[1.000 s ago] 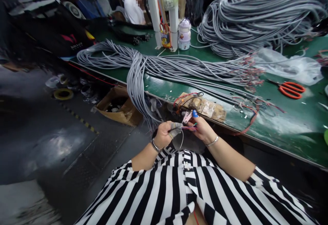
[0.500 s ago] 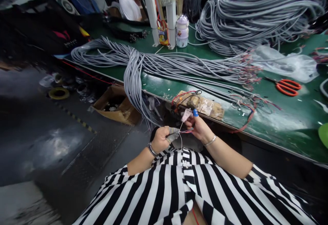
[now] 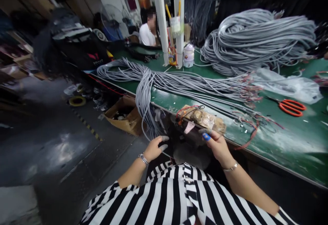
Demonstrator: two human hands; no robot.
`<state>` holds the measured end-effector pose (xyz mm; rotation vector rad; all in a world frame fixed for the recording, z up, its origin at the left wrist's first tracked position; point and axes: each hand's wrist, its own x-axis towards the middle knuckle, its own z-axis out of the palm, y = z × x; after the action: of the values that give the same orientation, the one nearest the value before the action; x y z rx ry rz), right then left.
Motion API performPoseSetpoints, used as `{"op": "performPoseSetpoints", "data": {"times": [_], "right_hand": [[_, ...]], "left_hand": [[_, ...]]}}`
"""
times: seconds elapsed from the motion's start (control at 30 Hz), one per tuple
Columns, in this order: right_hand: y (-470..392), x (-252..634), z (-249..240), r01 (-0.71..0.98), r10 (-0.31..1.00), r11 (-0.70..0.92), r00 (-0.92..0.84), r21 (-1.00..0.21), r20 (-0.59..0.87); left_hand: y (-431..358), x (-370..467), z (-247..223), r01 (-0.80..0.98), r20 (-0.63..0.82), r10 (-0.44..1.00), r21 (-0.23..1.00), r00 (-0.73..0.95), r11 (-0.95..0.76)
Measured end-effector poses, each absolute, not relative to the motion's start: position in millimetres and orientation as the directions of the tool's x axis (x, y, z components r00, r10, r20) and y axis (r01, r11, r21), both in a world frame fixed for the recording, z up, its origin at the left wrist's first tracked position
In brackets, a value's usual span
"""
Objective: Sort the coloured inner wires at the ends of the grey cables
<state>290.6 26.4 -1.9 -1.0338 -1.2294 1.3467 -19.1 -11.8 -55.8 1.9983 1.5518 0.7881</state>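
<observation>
My left hand [image 3: 155, 147] is above my lap, its grey-covered thumb and forefinger spread apart with nothing between them. Beneath it a grey cable [image 3: 167, 155] runs toward my striped shirt. At the bench edge, my right hand [image 3: 216, 144] stretches its fingers to the left, a blue cover on one tip and a grey one on another. Those tips lie close together, and I see nothing held between them. A small pale pink scrap [image 3: 189, 127] is left of that hand, in front of the tape-wrapped block [image 3: 205, 119] with red and black wires.
Grey cables [image 3: 174, 81] with stripped coloured ends lie along the green bench [image 3: 271, 146], some drooping over its edge. Orange-handled scissors [image 3: 292, 107], a clear plastic bag [image 3: 292, 86] and a large cable coil [image 3: 256, 40] are at the right. A cardboard box [image 3: 124, 117] stands below.
My hands have moved apart; the left has opened and the right has shifted right. The pink scrap has left the right fingers. The view has tilted up.
</observation>
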Motion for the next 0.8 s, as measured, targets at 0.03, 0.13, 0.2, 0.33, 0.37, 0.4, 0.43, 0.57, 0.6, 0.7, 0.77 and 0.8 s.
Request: {"op": "performPoseSetpoints", "data": {"times": [0.03,0.13,0.2,0.33,0.37,0.4,0.43,0.57,0.6,0.7,0.77,0.8], "right_hand": [[27,300,5,-0.066,0.990,0.116,-0.075,-0.991,0.121],[37,331,19,0.122,0.936,0.314,0.125,-0.942,0.328],[50,348,19,0.225,0.916,0.329,0.162,-0.917,0.368],[68,363,11,0.258,0.943,0.282,0.105,-0.924,0.317],[70,363,9,0.237,0.944,0.282,0.106,-0.930,0.313],[70,363,9,0.211,0.943,0.288,0.110,-0.934,0.315],[69,361,10,0.185,0.940,0.295,0.117,-0.937,0.319],[66,356,15,0.105,0.950,0.274,0.124,-0.956,0.286],[65,355,16,0.092,0.954,0.265,0.120,-0.960,0.275],[65,355,16,0.072,0.956,0.265,0.110,-0.962,0.272],[65,356,15,0.087,0.954,0.273,0.101,-0.958,0.281],[66,356,15,0.099,0.954,0.275,0.097,-0.956,0.284]], "left_hand": [[-2,-19,-45,0.671,0.191,0.964,0.692,0.185,-0.266],[37,-13,-6,0.673,0.352,0.917,0.634,0.188,-0.381],[70,-3,19,0.701,0.413,0.871,0.538,0.266,-0.469],[144,35,55,0.779,0.364,0.833,0.329,0.416,-0.533],[161,47,60,0.793,0.337,0.837,0.301,0.432,-0.530],[178,60,64,0.802,0.296,0.838,0.266,0.459,-0.534],[193,73,68,0.814,0.244,0.838,0.220,0.487,-0.537],[236,114,73,0.831,0.059,0.832,0.039,0.552,-0.554],[242,120,74,0.826,0.036,0.826,0.018,0.563,-0.564],[250,126,75,0.800,-0.005,0.800,-0.029,0.600,-0.600],[248,122,78,0.782,-0.010,0.784,-0.059,0.621,-0.621],[247,119,81,0.777,0.018,0.778,-0.078,0.627,-0.625]]}}
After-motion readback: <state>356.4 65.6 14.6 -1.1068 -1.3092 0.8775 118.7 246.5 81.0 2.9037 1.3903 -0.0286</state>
